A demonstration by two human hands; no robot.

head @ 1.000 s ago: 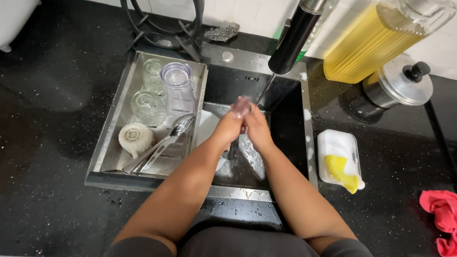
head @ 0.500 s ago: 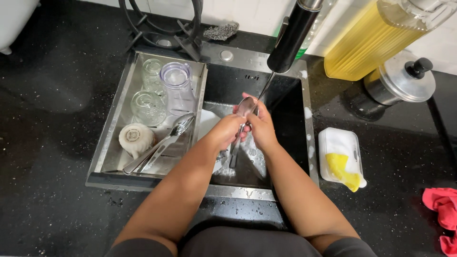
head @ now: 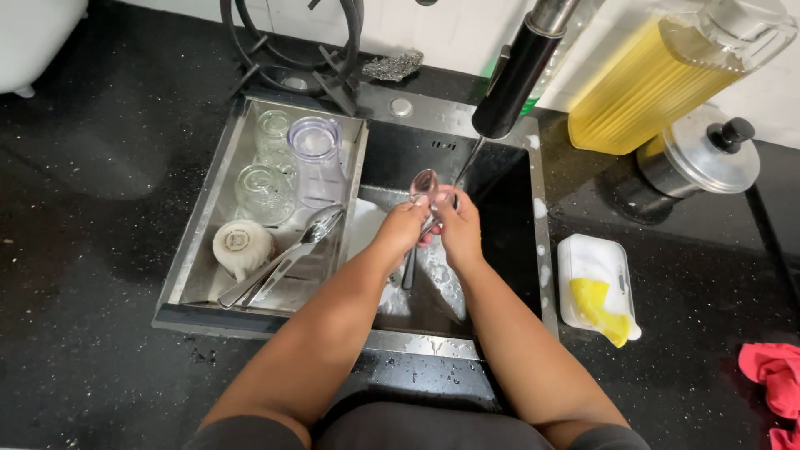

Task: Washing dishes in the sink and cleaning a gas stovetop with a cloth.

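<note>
Two hands, the left hand (head: 406, 229) and the right hand (head: 457, 229), close their fingers around a metal spoon (head: 422, 185), bowl upward, under the black faucet (head: 521, 73). Left of the faucet, a drying tray (head: 200, 242) holds glasses (head: 265, 192) and more spoons (head: 287, 254); right of it lies a yellow sponge (head: 602, 307).

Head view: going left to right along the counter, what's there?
White cup in the drying tray → spoon held in both hands → soap dish with yellow sponge → red cloth.
</note>
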